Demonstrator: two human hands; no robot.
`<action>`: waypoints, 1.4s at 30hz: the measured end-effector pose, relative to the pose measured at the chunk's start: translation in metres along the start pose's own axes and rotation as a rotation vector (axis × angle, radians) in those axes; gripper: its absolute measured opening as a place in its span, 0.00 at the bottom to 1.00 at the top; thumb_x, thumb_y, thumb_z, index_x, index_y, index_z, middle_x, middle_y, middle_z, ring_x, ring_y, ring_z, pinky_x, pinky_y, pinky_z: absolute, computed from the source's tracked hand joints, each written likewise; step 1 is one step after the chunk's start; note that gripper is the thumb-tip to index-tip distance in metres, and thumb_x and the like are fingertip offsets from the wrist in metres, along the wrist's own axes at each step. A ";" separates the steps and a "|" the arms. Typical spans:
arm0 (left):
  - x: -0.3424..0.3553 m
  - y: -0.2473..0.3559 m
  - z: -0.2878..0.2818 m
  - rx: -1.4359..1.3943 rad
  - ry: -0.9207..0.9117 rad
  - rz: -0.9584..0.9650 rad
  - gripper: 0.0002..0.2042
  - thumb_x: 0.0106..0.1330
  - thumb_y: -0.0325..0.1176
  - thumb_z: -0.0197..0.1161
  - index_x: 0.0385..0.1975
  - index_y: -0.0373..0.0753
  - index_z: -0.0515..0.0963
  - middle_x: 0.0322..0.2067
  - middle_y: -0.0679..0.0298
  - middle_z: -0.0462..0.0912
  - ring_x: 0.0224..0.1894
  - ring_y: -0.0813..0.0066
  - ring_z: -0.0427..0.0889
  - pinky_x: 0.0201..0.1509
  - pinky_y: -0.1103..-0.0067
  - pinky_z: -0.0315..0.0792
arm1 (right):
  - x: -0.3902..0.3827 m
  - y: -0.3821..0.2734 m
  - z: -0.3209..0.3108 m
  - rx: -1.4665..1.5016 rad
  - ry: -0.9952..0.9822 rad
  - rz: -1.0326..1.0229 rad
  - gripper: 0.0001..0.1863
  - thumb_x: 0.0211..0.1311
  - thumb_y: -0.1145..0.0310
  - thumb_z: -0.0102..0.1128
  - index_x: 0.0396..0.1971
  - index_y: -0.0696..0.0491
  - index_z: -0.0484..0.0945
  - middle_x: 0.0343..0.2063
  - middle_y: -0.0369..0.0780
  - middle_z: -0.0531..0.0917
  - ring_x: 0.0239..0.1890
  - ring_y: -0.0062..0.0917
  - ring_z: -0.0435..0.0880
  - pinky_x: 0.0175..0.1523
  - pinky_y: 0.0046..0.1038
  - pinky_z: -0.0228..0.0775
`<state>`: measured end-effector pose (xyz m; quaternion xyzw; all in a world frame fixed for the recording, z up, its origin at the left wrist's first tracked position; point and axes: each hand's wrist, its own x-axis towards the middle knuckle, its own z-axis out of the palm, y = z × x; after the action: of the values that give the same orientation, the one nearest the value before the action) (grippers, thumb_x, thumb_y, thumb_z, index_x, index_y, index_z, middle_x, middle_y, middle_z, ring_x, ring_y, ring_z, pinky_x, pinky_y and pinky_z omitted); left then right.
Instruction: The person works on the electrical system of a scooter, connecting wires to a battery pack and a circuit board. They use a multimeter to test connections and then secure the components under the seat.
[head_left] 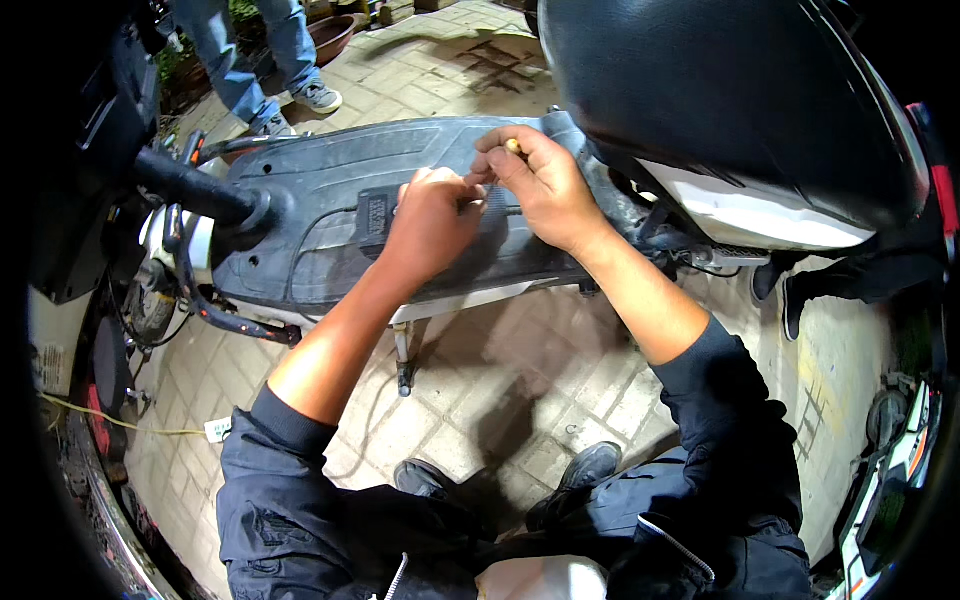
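Head view: right hand (542, 187), pinched narrow, holds a small yellowish round-ended piece (514, 146) between thumb and fingers, at the hand's 11 o'clock. Left hand (437, 218) meets it from 8 o'clock, fingers curled close; with blur and overlap, cannot tell what it grips, if anything. Just beside the left hand at 9: black rectangular plastic box (372, 220), thin black cable (293, 262) looping off toward 8. All above or on a dark grey ribbed plastic footboard (330, 160). Farther out: smooth black padded seat (720, 100) at 2, bystander's blue jeans (225, 60) at 10.

Risks, as judged: the piece is small, in a fingertip hold; a slip could send it over the footboard's near edge onto pale brick paving (570, 410). Left wrist crowds the box; a sideways swing might nudge it or tug the cable.
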<state>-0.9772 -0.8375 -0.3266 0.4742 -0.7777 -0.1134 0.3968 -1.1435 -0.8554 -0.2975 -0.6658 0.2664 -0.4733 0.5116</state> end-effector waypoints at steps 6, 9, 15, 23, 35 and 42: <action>-0.003 0.007 -0.002 0.030 -0.027 -0.043 0.07 0.52 0.30 0.65 0.30 0.37 0.83 0.31 0.57 0.82 0.41 0.56 0.77 0.47 0.67 0.70 | 0.004 -0.007 -0.013 -0.949 0.144 -0.626 0.12 0.65 0.68 0.58 0.46 0.55 0.80 0.50 0.44 0.80 0.54 0.29 0.76 0.60 0.30 0.65; 0.001 0.005 -0.001 0.047 -0.041 -0.042 0.08 0.51 0.30 0.66 0.31 0.36 0.82 0.32 0.57 0.82 0.41 0.56 0.77 0.48 0.67 0.70 | 0.003 0.019 -0.016 -0.579 0.014 -0.225 0.14 0.61 0.71 0.60 0.47 0.53 0.81 0.52 0.46 0.79 0.56 0.34 0.76 0.60 0.31 0.66; -0.001 0.005 0.000 0.022 -0.044 -0.061 0.09 0.48 0.30 0.66 0.30 0.36 0.82 0.29 0.57 0.80 0.38 0.56 0.76 0.45 0.66 0.70 | 0.003 0.003 -0.012 -0.642 -0.098 -0.076 0.15 0.61 0.70 0.61 0.47 0.56 0.80 0.44 0.45 0.84 0.48 0.31 0.82 0.55 0.29 0.71; 0.002 0.010 0.004 -0.025 -0.046 -0.064 0.11 0.46 0.30 0.65 0.31 0.38 0.82 0.29 0.60 0.80 0.40 0.59 0.76 0.46 0.68 0.69 | -0.015 0.003 -0.021 -0.305 0.146 -0.116 0.14 0.70 0.66 0.52 0.48 0.61 0.73 0.33 0.40 0.83 0.37 0.20 0.82 0.45 0.23 0.75; 0.006 0.001 0.007 0.031 -0.033 -0.008 0.10 0.48 0.30 0.65 0.32 0.40 0.83 0.31 0.60 0.81 0.42 0.58 0.77 0.48 0.68 0.69 | -0.004 0.017 -0.016 -0.263 0.204 -0.175 0.11 0.67 0.67 0.55 0.41 0.59 0.76 0.24 0.41 0.83 0.29 0.18 0.82 0.36 0.23 0.74; -0.008 -0.019 0.006 0.018 0.004 -0.056 0.05 0.52 0.22 0.62 0.30 0.34 0.79 0.31 0.50 0.80 0.37 0.49 0.77 0.42 0.63 0.70 | 0.019 -0.001 0.004 -0.715 -0.171 -0.368 0.11 0.50 0.71 0.63 0.32 0.61 0.81 0.30 0.52 0.81 0.37 0.39 0.81 0.44 0.37 0.73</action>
<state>-0.9674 -0.8424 -0.3453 0.4998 -0.7642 -0.1165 0.3906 -1.1321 -0.8689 -0.2898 -0.8751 0.2469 -0.3775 0.1751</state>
